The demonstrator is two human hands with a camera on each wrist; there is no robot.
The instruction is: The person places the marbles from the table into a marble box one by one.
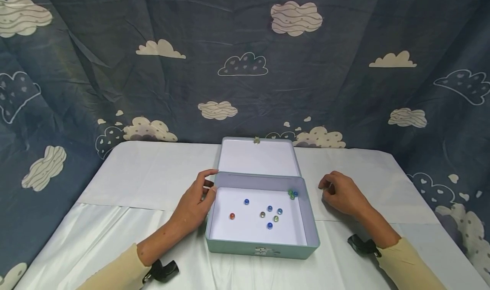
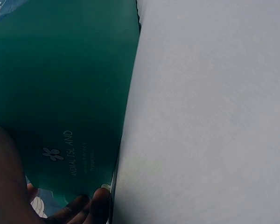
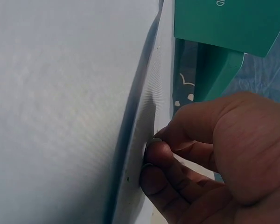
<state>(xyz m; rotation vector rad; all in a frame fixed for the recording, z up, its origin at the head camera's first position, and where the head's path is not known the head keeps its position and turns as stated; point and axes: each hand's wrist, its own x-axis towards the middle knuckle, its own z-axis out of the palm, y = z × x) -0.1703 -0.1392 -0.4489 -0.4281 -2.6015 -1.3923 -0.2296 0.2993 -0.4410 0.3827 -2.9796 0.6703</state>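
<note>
A green metal box (image 1: 264, 248) with pale inner walls has its lid (image 1: 258, 156) folded back. Glass marbles lie on its white floor: a red marble (image 1: 232, 216) and a blue marble (image 1: 246, 202) on the left, several around a grey-brown marble (image 1: 262, 214), and a green marble (image 1: 292, 197) in a cluster at the far right corner. My left hand (image 1: 194, 203) touches the box's left side with thumb and forefinger. To the right of the box, my right hand (image 1: 342, 193) rests curled fingertips on the white cloth; whether they pinch something small is hidden.
White cloth (image 1: 134, 175) covers the table under the box and both hands. Behind hangs a dark blue curtain (image 1: 245, 30) with cloud prints. On each wrist sits a black camera mount (image 1: 162, 272). A metal clasp (image 1: 264, 251) is on the box's front wall.
</note>
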